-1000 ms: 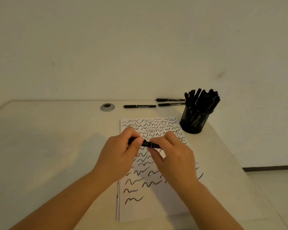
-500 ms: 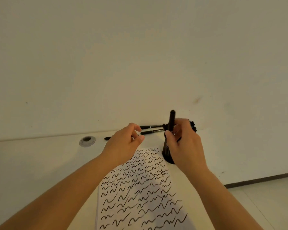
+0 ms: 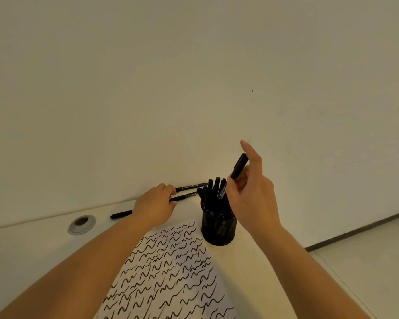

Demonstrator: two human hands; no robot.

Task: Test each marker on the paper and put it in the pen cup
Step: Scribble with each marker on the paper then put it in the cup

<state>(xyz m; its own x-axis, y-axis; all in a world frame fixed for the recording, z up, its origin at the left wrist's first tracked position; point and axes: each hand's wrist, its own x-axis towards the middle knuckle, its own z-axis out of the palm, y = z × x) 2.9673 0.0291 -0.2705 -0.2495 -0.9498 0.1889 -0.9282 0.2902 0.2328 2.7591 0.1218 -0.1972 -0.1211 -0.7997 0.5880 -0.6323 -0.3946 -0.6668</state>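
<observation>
Right hand (image 3: 251,194) pinching marker (image 3: 239,166) above pen cup (image 3: 218,229), forefinger raised

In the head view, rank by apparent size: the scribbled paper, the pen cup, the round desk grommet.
1. Scribbled paper, by far the largest, though nearest the camera.
2. Pen cup.
3. Round desk grommet, smallest.

Pale table (image 3: 32,245): squiggled paper (image 3: 171,272), pen cup (image 3: 219,229), three loose markers (image 3: 190,187), grommet (image 3: 81,224).

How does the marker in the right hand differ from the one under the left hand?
The held marker is lifted above the pen cup, tilted steeply, pinched by the right hand. The desk marker lies flat, with the left hand reaching onto it. Both are black and capped.
</observation>
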